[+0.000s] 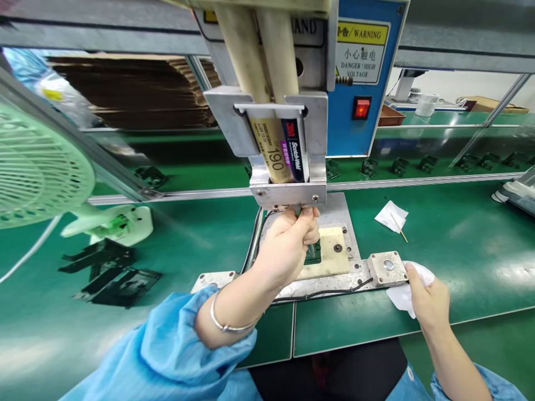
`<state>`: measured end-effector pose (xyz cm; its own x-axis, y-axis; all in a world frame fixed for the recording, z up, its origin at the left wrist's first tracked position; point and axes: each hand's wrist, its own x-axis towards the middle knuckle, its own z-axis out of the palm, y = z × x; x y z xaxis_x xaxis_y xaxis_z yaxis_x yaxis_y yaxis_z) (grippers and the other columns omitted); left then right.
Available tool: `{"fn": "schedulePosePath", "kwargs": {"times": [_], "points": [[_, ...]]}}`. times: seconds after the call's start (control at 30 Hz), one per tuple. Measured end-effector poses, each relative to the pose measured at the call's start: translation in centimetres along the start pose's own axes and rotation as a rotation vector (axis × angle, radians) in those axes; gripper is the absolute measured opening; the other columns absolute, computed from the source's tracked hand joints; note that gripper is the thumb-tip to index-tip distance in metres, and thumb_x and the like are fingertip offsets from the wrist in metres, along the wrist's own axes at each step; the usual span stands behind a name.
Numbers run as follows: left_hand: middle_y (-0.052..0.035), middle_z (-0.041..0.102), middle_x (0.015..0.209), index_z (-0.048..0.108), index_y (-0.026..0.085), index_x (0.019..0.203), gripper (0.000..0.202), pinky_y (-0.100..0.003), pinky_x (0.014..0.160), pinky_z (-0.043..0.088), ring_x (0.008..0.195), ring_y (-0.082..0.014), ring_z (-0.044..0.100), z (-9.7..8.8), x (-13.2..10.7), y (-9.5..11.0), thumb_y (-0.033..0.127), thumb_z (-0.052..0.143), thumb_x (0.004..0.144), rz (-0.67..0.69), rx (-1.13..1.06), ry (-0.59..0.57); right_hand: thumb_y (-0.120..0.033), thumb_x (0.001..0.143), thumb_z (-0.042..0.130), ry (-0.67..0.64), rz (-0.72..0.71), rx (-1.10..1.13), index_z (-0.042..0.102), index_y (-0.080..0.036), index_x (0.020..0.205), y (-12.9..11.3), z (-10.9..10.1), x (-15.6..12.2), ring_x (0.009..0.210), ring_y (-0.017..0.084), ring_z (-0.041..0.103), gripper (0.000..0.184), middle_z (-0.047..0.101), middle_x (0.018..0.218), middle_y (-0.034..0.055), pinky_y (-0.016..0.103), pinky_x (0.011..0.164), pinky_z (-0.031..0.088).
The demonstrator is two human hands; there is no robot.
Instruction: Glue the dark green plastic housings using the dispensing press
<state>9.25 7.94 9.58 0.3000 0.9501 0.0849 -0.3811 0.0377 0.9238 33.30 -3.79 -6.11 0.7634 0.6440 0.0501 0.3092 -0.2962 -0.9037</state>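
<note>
My left hand is raised under the metal bracket of a glue dispenser, its fingers pinched round the nozzle tip just below a 3M adhesive cartridge. Under it a small black part sits on a cream pad of the metal fixture plate. My right hand rests at the plate's right end, closed on a white wipe, beside a square metal button block.
A green fan stands at the left, with black plastic frames on the green mat below it. A blue high-voltage box rises behind the dispenser. A white tissue and swab lie at right. More black parts line the far conveyor.
</note>
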Motion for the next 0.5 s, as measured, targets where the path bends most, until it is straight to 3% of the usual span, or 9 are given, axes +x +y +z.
{"fn": "schedulePosePath", "kwargs": {"times": [0.2, 0.37, 0.43, 0.5], "points": [[0.0079, 0.031, 0.056, 0.048, 0.016, 0.065, 0.028, -0.021, 0.048, 0.02, 0.048, -0.0055, 0.021, 0.6, -0.4, 0.4, 0.022, 0.068, 0.084, -0.072, -0.101, 0.062, -0.064, 0.077, 0.062, 0.0, -0.037, 0.01, 0.078, -0.013, 0.082, -0.1, 0.1, 0.0, 0.076, 0.031, 0.069, 0.054, 0.071, 0.067, 0.01, 0.037, 0.072, 0.052], [0.008, 0.032, 0.057, 0.053, 0.016, 0.071, 0.022, -0.019, 0.047, 0.025, 0.048, -0.0063, 0.023, 0.6, 0.1, -0.3, 0.023, 0.069, 0.083, -0.009, -0.08, 0.055, -0.063, 0.075, 0.063, -0.003, -0.007, 0.019, 0.078, -0.013, 0.082, -0.1, 0.0, 0.0, 0.078, 0.031, 0.07, 0.053, 0.071, 0.068, 0.0102, 0.037, 0.073, 0.052], [0.0051, 0.043, 0.062, 0.059, 0.017, 0.079, 0.017, -0.019, 0.051, 0.035, 0.051, -0.0078, 0.034, -0.2, 0.3, -0.5, 0.028, 0.071, 0.083, 0.079, 0.031, 0.016, -0.064, 0.073, 0.065, 0.014, 0.02, 0.014, 0.078, -0.012, 0.083, -0.1, -0.1, 0.0, 0.079, 0.032, 0.07, 0.054, 0.072, 0.071, 0.0111, 0.038, 0.073, 0.052], [-0.0015, 0.06, 0.081, 0.064, 0.018, 0.091, 0.02, -0.024, 0.07, 0.049, 0.071, -0.013, 0.055, -1.7, 0.1, -0.1, 0.033, 0.073, 0.081, 0.162, 0.227, -0.041, -0.065, 0.069, 0.067, 0.042, 0.063, 0.007, 0.078, -0.012, 0.085, 0.0, -0.2, 0.0, 0.08, 0.033, 0.07, 0.057, 0.073, 0.074, 0.0119, 0.037, 0.071, 0.052]]}}
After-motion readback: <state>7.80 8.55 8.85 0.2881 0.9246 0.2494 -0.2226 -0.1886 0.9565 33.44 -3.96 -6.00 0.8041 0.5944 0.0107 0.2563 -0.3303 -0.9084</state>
